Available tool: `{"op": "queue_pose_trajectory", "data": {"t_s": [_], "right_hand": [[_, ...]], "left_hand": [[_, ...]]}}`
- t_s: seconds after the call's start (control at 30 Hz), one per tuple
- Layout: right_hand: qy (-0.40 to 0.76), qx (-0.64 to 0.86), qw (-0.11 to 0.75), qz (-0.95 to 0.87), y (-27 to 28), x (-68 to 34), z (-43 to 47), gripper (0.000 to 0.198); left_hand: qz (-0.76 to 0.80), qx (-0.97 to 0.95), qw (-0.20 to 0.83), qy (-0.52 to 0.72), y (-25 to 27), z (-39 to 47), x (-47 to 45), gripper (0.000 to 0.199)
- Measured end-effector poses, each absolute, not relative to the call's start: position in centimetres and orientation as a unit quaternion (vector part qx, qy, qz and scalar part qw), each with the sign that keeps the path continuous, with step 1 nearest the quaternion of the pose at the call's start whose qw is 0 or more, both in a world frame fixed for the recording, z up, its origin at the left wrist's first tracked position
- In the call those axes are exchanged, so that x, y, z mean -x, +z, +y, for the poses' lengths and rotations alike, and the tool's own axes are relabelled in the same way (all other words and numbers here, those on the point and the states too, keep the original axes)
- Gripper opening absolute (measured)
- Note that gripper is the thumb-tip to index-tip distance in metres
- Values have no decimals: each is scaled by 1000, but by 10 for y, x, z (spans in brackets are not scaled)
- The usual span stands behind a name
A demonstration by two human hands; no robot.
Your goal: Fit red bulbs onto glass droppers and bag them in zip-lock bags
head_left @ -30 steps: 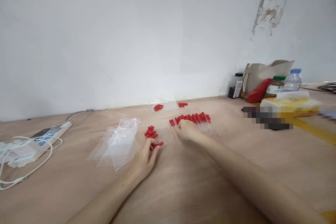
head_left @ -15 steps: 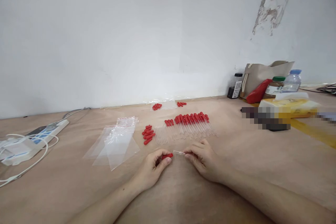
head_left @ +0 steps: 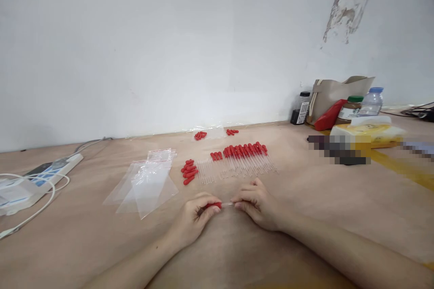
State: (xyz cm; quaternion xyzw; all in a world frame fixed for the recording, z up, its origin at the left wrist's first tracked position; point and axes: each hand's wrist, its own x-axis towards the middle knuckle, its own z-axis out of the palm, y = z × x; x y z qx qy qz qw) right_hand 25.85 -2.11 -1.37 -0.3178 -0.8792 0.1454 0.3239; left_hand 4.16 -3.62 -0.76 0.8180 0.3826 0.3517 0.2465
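Note:
My left hand (head_left: 198,214) pinches a red rubber dropper bulb (head_left: 214,205), its open end facing right. Between the fingers of my right hand (head_left: 255,204) is a clear glass dropper tube (head_left: 228,204), whose near end meets the mouth of the bulb. How far it goes in I cannot tell. Beyond my hands, a row of droppers with red bulbs (head_left: 246,152) lies on the table, beside bare glass tubes (head_left: 205,171). Several loose red bulbs (head_left: 190,172) are heaped left of those tubes.
Clear zip bags (head_left: 149,189) lie to the left, near a white power strip (head_left: 64,171) with cables. More red bulbs (head_left: 200,135) rest on plastic by the wall. At right stand a dark bottle (head_left: 300,109), a beige bag (head_left: 335,92), a jar (head_left: 350,109) and a tissue pack (head_left: 368,133).
My hands have come closer together, and the gap between bulb and glass tube has closed. The view has shifted slightly.

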Motion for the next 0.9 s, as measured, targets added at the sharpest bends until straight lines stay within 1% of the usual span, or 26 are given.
{"op": "queue_pose_trajectory", "data": {"t_s": [0.17, 0.47, 0.73, 0.9], "right_hand": [[108, 322, 308, -889, -13, -261, -20, 16], [12, 314, 332, -889, -16, -260, -27, 19], [7, 311, 334, -890, -20, -252, -33, 20], [18, 322, 324, -889, -21, -244, -31, 22]], "left_hand": [[365, -843, 229, 323, -5, -40, -44, 16], [352, -871, 166, 301, -6, -40, -49, 15], [317, -894, 139, 284, -10, -42, -46, 15], [308, -896, 121, 296, -6, -38, -46, 17]]}}
